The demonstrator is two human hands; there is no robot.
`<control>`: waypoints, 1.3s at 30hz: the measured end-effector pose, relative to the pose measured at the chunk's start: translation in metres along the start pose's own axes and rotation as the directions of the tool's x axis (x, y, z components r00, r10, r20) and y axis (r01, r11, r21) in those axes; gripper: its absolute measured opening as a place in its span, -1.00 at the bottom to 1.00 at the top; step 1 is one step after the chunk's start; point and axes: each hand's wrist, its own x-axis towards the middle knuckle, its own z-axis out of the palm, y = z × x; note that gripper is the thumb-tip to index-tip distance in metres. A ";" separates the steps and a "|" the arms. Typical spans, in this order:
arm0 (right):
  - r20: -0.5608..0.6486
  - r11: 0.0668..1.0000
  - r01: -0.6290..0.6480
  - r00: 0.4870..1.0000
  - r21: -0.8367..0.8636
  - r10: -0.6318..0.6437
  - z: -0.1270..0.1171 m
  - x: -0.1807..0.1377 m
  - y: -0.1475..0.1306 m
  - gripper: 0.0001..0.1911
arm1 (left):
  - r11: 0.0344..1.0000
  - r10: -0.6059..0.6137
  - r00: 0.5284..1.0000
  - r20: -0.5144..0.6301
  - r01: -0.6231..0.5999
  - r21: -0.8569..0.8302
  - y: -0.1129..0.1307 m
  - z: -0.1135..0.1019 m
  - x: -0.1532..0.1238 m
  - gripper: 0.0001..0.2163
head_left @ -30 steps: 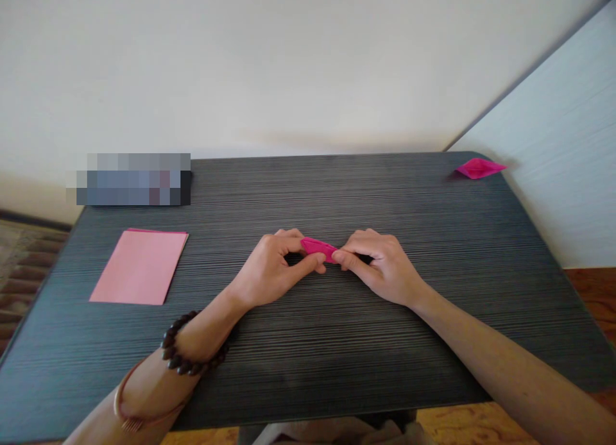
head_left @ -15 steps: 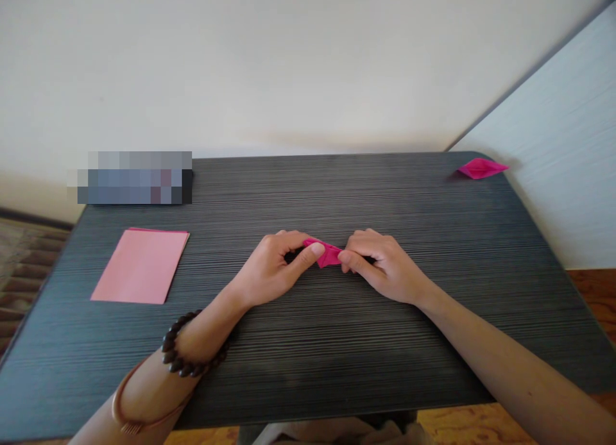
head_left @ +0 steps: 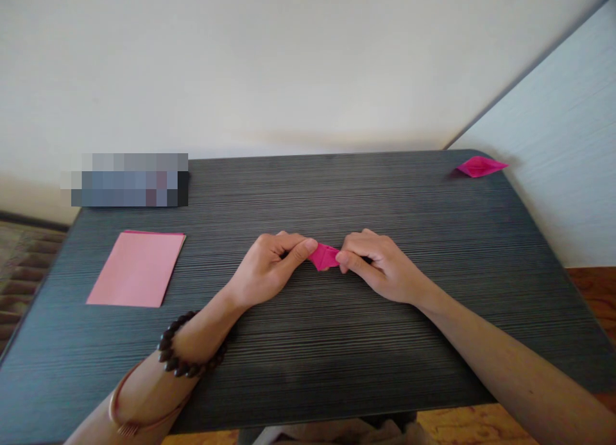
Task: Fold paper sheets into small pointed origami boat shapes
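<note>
A small folded piece of bright pink origami paper (head_left: 325,257) is stretched between my two hands, above the middle of the dark table. My left hand (head_left: 269,265) pinches its left end between thumb and fingers. Its right end is gripped by my right hand (head_left: 378,265), thumb on the near side and fingers curled behind. Creases show on the paper's exposed face; both ends are covered by my fingertips.
On the dark streaked table (head_left: 289,361), a stack of pink paper squares (head_left: 137,268) lies to the left. A folded pink paper boat shape (head_left: 481,167) rests at the far right corner. A blurred-out object (head_left: 129,185) sits at the back left, near the wall (head_left: 289,60).
My left thumb has shifted slightly left and up along the folded paper, so more of its face shows. My right hand has barely moved. The view has tilted a little.
</note>
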 end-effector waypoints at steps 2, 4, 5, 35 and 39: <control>-0.021 1.000 -0.028 0.999 0.007 0.028 0.001 0.000 0.000 -0.64 | 0.998 -0.039 0.999 -0.032 0.037 -0.057 -0.001 0.002 0.000 -0.67; -0.038 0.999 -0.047 0.998 0.005 0.047 0.002 0.000 0.000 -0.63 | 0.985 -0.079 0.996 -0.051 0.070 -0.156 -0.002 0.004 -0.001 -0.77; -0.046 0.999 -0.053 0.998 0.003 0.053 0.003 -0.001 0.000 -0.63 | 0.976 -0.092 0.994 -0.057 0.079 -0.201 -0.003 0.004 -0.001 -0.78; -0.224 0.994 0.012 0.975 0.105 0.012 0.010 0.000 0.000 -0.79 | 0.938 -0.070 0.987 -0.148 0.014 -0.347 -0.011 0.006 0.000 -0.77; -0.203 0.985 -0.042 0.976 0.169 0.076 0.008 0.000 0.000 -0.79 | 0.920 -0.107 0.986 -0.127 0.049 -0.389 -0.011 0.006 0.000 -0.77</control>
